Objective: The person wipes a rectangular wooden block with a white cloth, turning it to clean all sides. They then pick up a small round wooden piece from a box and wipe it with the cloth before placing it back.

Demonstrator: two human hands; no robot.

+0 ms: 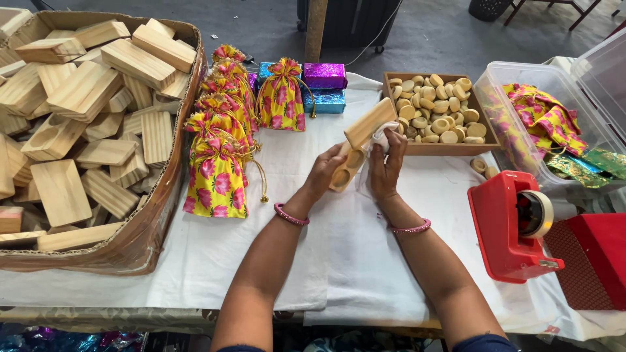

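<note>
Cardboard box [171,195]: stands at the far left of the table, heaped with pale wooden blocks [78,98].
Drawstring pouches [218,171]: yellow with pink flowers, standing in a row just right of the box; one more stands apart near the shiny gift boxes [324,85], which are purple and blue.
Table cover [339,261]: white cloth, spread under everything.
Left hand [324,171]: fingers closed around the lower part of the wooden holder [347,168], thumb on top; a pink bangle sits on the wrist.
Wooden holder: a pale block with round hollows, held above the cloth at the middle of the table, its sliding lid [370,122] angled up and to the right.
Right hand [386,166]: fingers clamped on a small white cloth [385,135], pressed against the holder's upper end; a pink bangle on this wrist too.
Wooden tray [486,145]: behind the hands, filled with round tan discs [435,111]; a few discs lie loose on the cloth just beside it.
Clear plastic tub [502,78]: holds flat floral and green fabric.
Red tape dispenser [505,228]: stands at the right edge with a roll of pale tape.
</note>
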